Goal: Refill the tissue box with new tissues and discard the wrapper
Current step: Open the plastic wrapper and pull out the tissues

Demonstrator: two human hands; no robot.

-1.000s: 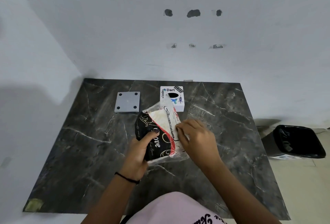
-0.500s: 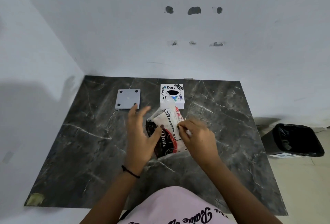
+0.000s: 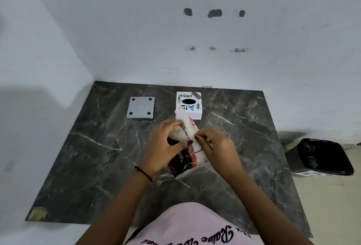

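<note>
I have the soft plastic-wrapped tissue pack, black, red and white [image 3: 186,152], lying on the dark grey marble-patterned tabletop [image 3: 97,156] right in front of me, and both hands are on it. Its long axis runs away from me, tilted slightly, with the far end pointing at the white square tissue box with stickers and a dark oval slot on top [image 3: 188,105]. That far end sits just in front of the box; I cannot tell whether they touch.

My left hand [image 3: 166,147] curls over the left side of the pack, thumb pressed on its top face. My right hand [image 3: 216,148] pinches the wrapper at the upper right edge with thumb and forefinger closed on the plastic. The two pinch points are close together near the middle of the top face, so I judge the coming move is to pull them apart sideways, across the long axis, to tear the film. Neither hand is nearer; both are already in contact.

The box slot faces up, and the flat grey square plate with four dark corner dots [image 3: 141,107] lies well to its left, apart from the pack; I take it for the box's base. The black-lined waste bin [image 3: 322,156] stands on the floor beyond the table's right edge, nearer my right hand. Nothing lies between the pack and the bin.
</note>
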